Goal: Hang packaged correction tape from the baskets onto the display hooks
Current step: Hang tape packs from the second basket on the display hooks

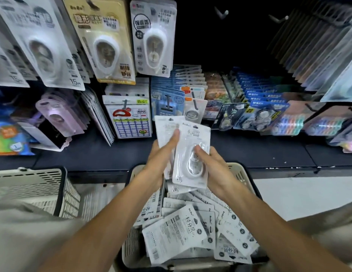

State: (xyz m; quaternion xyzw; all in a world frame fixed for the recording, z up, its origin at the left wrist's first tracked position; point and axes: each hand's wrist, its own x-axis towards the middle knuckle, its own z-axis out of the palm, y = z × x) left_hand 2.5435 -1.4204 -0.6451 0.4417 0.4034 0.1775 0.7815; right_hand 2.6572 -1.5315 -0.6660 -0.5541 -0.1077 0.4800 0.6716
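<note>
My left hand [163,154] grips a white correction tape pack [164,126] upright, thumb across its front. Overlapping it to the right, my right hand [212,165] holds a second white correction tape pack [192,146], thumb on its clear blister. Both packs hover over a beige basket [241,175] filled with several loose white packs [177,230]. Two bare display hooks [222,13] [279,19] jut from the dark panel at the upper right, well above my hands.
An empty-looking beige basket [33,185] sits at the left. Hanging correction tape packs [104,42] fill the upper left. Blue carded goods [187,85] and tape rolls [289,122] hang behind my hands. A dark shelf ledge [269,152] runs across.
</note>
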